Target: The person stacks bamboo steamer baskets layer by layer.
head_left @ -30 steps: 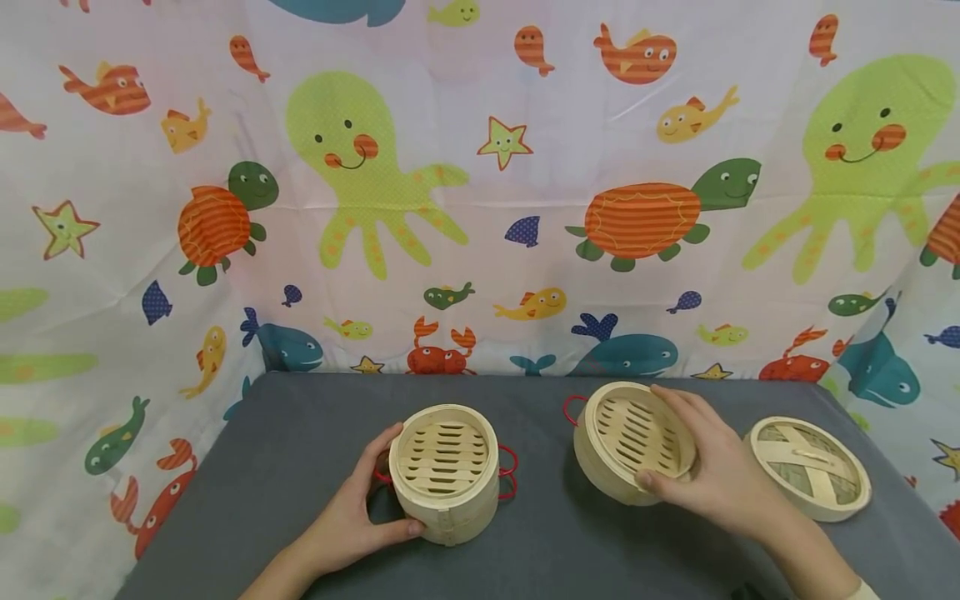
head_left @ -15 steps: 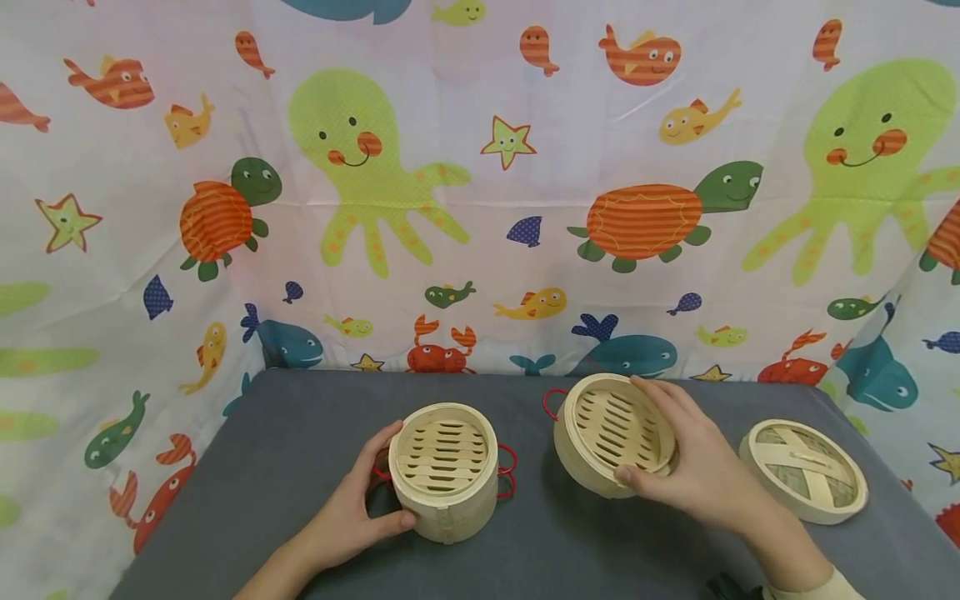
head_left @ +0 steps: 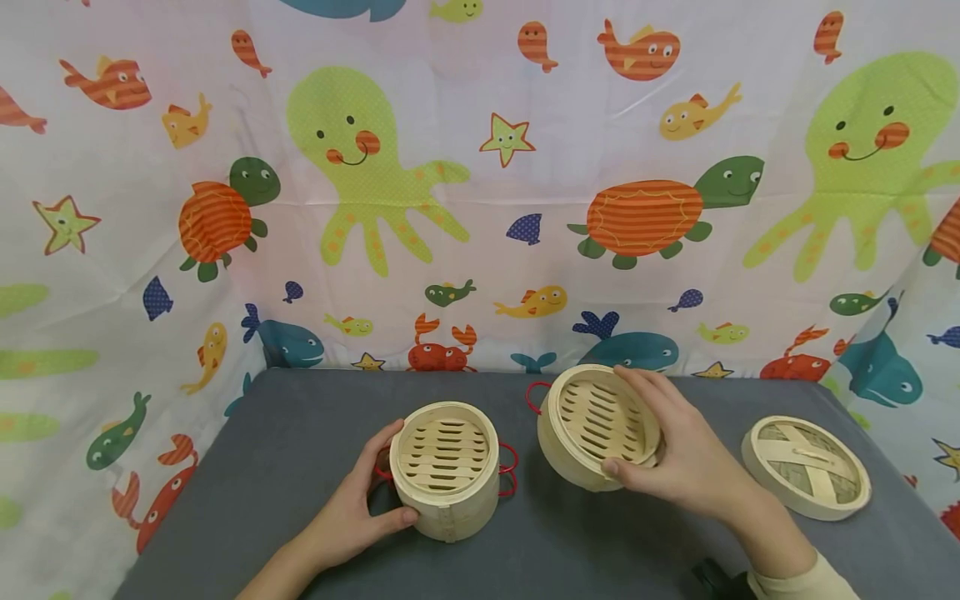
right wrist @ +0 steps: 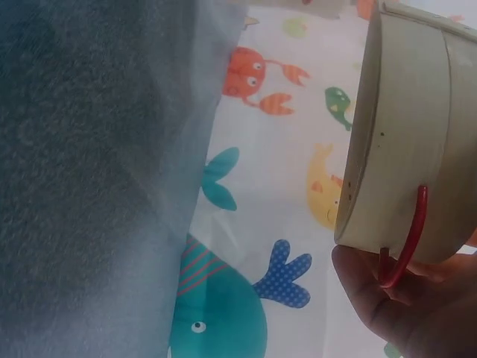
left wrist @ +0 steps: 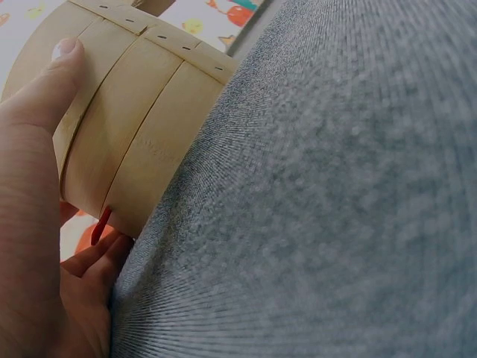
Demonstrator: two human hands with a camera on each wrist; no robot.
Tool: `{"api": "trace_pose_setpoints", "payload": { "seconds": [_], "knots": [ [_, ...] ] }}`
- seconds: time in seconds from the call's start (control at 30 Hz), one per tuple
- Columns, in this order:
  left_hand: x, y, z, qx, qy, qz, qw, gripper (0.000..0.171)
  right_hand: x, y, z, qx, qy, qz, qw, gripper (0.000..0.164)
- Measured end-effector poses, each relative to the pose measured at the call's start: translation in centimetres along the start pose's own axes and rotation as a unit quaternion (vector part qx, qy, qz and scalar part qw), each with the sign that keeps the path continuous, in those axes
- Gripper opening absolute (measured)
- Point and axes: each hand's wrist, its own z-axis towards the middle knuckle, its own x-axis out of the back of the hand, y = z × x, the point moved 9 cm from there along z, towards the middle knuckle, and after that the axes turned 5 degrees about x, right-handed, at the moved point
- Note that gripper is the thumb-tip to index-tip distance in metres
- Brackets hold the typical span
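My left hand (head_left: 356,504) grips the left side of two stacked bamboo steamer baskets (head_left: 453,515), which stand upright on the dark grey table. Its thumb lies along the front of the stacked wall in the left wrist view, and red handles (head_left: 508,472) stick out at the right. In my right hand (head_left: 678,450) is another bamboo steamer basket (head_left: 562,454), held by its right side above the table, slatted floor tilted toward the left. A red handle (right wrist: 417,231) of that basket shows close to the fingers in the right wrist view.
A round woven bamboo lid (head_left: 806,467) with a light cross band lies on the right of the table (head_left: 315,433). Behind the table hangs a white curtain (head_left: 465,250) with printed sea animals. A black object (head_left: 712,579) sits by the right sleeve.
My right hand has carried its basket to the left and slightly up, nearer to the stack. The left hand and the stacked baskets stay in place.
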Motion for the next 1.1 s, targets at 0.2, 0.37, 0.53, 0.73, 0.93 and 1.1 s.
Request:
{"api": "trace_pose_setpoints", "payload": {
  "seconds": [0.2,0.37,0.53,0.73,0.93,1.1],
  "knots": [
    [0.1,0.1,0.0,0.003,0.001,-0.006,1.0,0.11,-0.3,-0.5,0.5,0.007,-0.005,0.011,1.0,0.104],
    [0.0,0.0,-0.2,0.0,0.0,-0.009,1.0,0.11,-0.7,-1.1,1.0,0.025,-0.006,0.021,0.999,0.105],
    [-0.1,0.0,-0.1,-0.003,-0.003,-0.008,1.0,0.11,-0.9,-1.4,1.5,0.036,-0.006,0.025,0.999,0.106],
    [-0.2,0.2,-0.1,-0.013,-0.004,-0.013,0.9998,0.113,-1.2,-2.0,2.1,0.044,-0.008,0.031,0.998,0.104],
    [0.0,0.6,-0.2,-0.007,0.008,-0.015,0.9998,0.12,-1.9,-2.9,2.8,0.051,-0.019,0.042,0.998,0.104],
    [0.2,0.6,-0.2,-0.005,0.012,-0.013,0.9998,0.121,-2.4,-3.7,3.6,0.05,-0.03,0.052,0.997,0.102]
  ]
}}
